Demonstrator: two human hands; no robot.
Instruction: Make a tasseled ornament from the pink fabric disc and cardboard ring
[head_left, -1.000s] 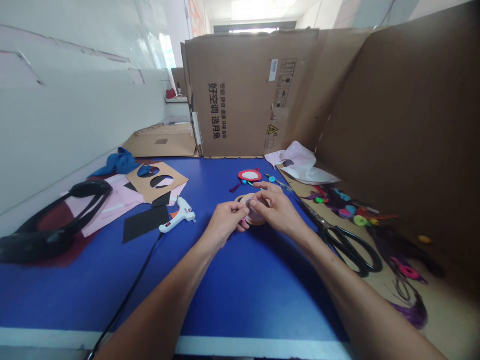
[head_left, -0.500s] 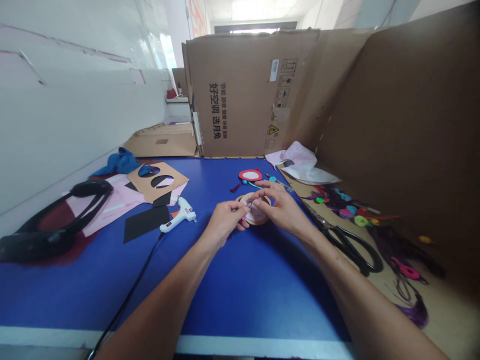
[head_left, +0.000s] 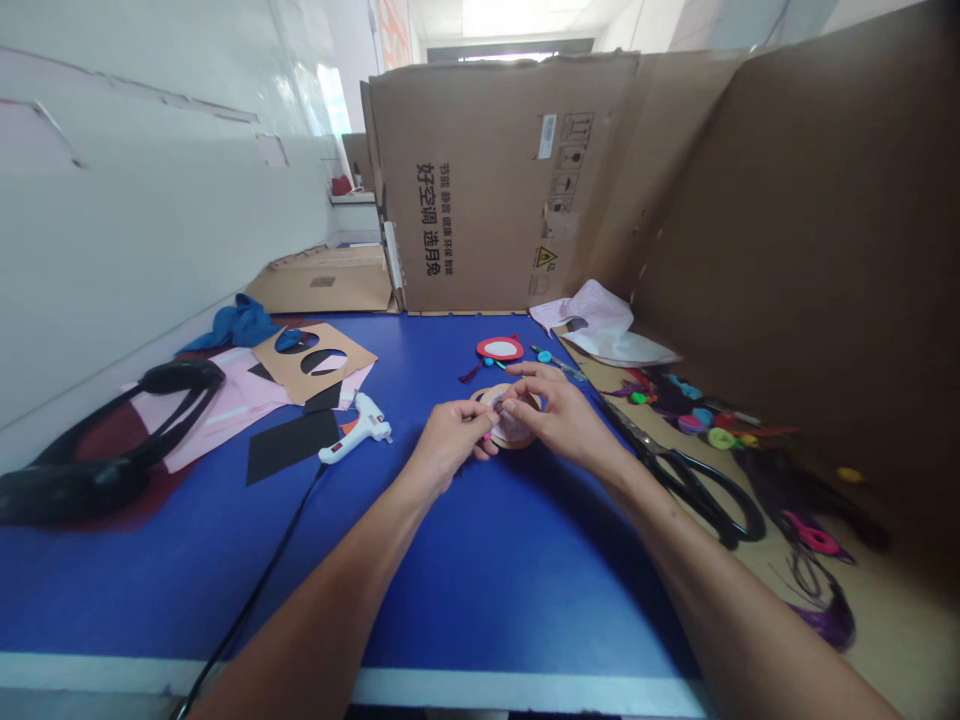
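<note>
Over a round tan cardboard piece (head_left: 516, 442) with a pale face, both hands meet at their fingertips. My left hand (head_left: 454, 435) is closed in a pinch on a thin dark cord, and a bit of pink shows beneath its fingers. My right hand (head_left: 559, 410) pinches at the same cord with thumb and forefinger, its other fingers stretched over the far rim of the piece. The cord itself is mostly hidden between the fingertips. Just beyond lies a red-rimmed oval ornament (head_left: 500, 348) with a white middle, a blue bead and a purple tassel (head_left: 470, 374).
On the left lie a white glue gun (head_left: 358, 428) with its cable, black sheets (head_left: 285, 455), a cardboard with round holes (head_left: 311, 388) and black headphones (head_left: 180, 375). Large black-handled scissors (head_left: 697, 485), beads and purple tassels are at right. Cardboard walls (head_left: 480, 200) enclose the back and right.
The small cord loop that showed between the fingertips is now drawn in and mostly covered. My right fingertips have closed slightly toward the left ones.
</note>
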